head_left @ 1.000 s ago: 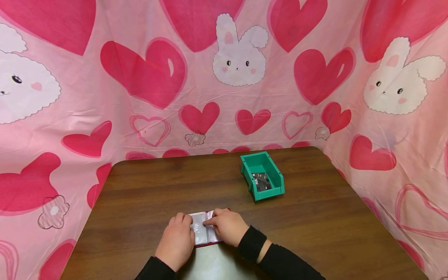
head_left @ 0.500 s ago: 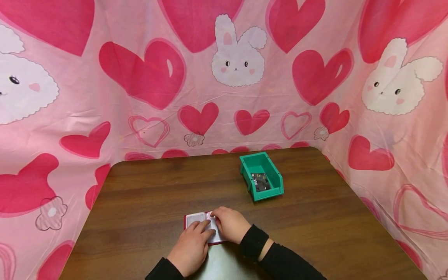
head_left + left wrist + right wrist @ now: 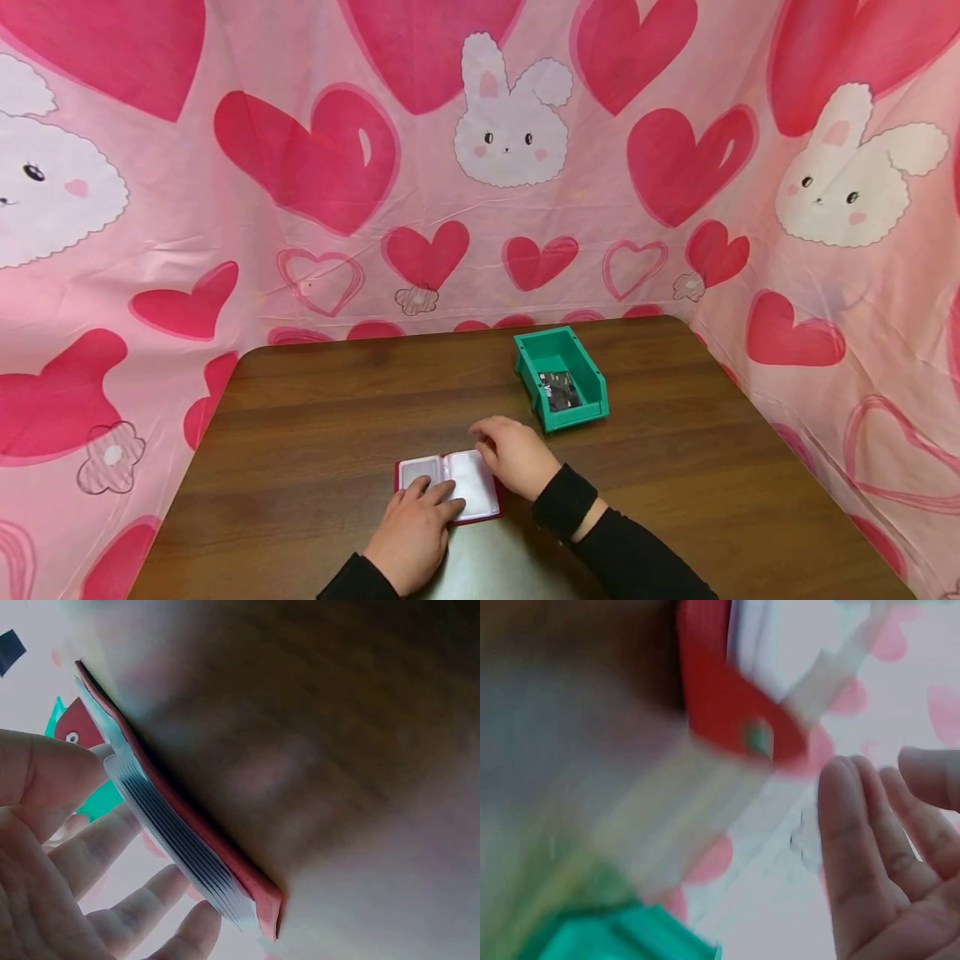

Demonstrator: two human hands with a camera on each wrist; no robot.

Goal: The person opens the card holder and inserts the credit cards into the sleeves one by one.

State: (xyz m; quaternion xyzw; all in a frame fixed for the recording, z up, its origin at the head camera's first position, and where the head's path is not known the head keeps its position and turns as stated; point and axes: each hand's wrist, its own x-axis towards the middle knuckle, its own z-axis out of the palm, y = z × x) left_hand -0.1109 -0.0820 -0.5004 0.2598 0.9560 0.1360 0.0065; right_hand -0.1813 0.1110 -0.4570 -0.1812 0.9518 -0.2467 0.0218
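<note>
A small red card holder (image 3: 477, 490) lies spread on the table, its clear plastic sleeves facing up. Across its left page and centre fold rests my left hand (image 3: 414, 532), fingers spread and fairly straight. The left wrist view shows the stacked sleeves (image 3: 176, 832) edge-on above the red cover (image 3: 217, 844), with fingers along them. My right hand (image 3: 521, 458) hovers by the holder's upper right corner and grips nothing. In the right wrist view its fingers (image 3: 855, 847) are loosely extended, apart from the red snap flap (image 3: 724, 709).
Behind and to the right stands a green bin (image 3: 592, 385) with a black card (image 3: 559, 390) marked with white letters inside. The wooden table (image 3: 322, 408) ends at a pink curtain (image 3: 345, 292) printed with hearts and rabbits.
A sleeve page has been turned over to the left, baring a white right page. My left hand has moved rightward onto the fold; my right hand has lifted up and right, off the page.
</note>
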